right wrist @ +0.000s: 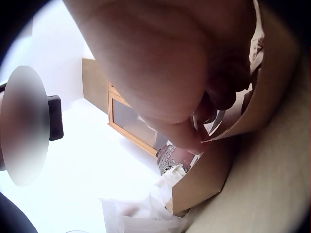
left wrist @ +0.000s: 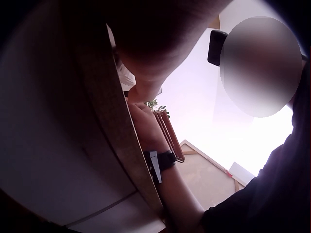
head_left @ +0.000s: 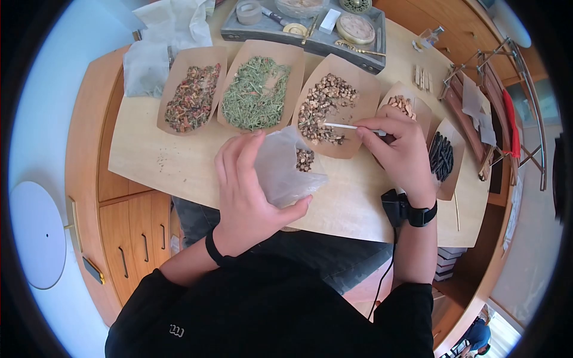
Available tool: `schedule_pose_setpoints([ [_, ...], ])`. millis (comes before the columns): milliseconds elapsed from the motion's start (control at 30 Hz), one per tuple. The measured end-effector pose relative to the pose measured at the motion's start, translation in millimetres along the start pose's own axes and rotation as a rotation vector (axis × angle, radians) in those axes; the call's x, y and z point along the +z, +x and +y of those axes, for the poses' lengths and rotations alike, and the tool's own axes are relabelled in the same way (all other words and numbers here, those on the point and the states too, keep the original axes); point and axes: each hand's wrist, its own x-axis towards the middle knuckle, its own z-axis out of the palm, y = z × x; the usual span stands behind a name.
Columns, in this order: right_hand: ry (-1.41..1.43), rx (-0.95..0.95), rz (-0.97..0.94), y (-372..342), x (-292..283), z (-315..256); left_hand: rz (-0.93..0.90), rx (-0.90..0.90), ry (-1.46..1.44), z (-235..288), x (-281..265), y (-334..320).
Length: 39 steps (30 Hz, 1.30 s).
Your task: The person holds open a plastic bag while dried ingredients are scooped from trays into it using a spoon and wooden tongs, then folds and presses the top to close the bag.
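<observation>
My left hand (head_left: 246,190) holds a translucent white pouch (head_left: 280,170) between spread fingers and thumb. Brown chopped pieces (head_left: 305,160) show in the pouch's open mouth. Just to the right, my right hand (head_left: 404,152) pinches a thin silvery stick-like tool (head_left: 340,125) between thumb and fingertips. Its far end reaches over the loose brown pieces (head_left: 319,116) in a brown paper tray (head_left: 365,89). In the right wrist view the right hand (right wrist: 160,63) hangs low over the paper tray walls (right wrist: 204,177). The left wrist view is dark and the pouch is hidden there.
Paper trays of mixed red-brown herbs (head_left: 194,98) and green herbs (head_left: 256,92) stand to the left, and black sticks (head_left: 441,156) to the right. Behind them is a grey tray (head_left: 239,30) of small items. White pouches (head_left: 146,68) lie back left; a wooden rack (head_left: 471,119) stands right.
</observation>
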Motion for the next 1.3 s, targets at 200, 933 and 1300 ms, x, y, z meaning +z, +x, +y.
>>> schedule_pose_setpoints([
  [200,0.217,0.101,0.001,-0.7,-3.9,5.1,0.006,0.003,0.004,-1.5,-0.8,0.5],
  [933,-0.083,0.006,0.132,7.7,-7.9,7.9,0.02,-0.015,-0.017,1.0,0.8,1.8],
  [1300,-0.098,0.017,0.092,8.4,-13.1,14.3,0.002,0.005,-0.001,-1.2,1.4,0.2],
])
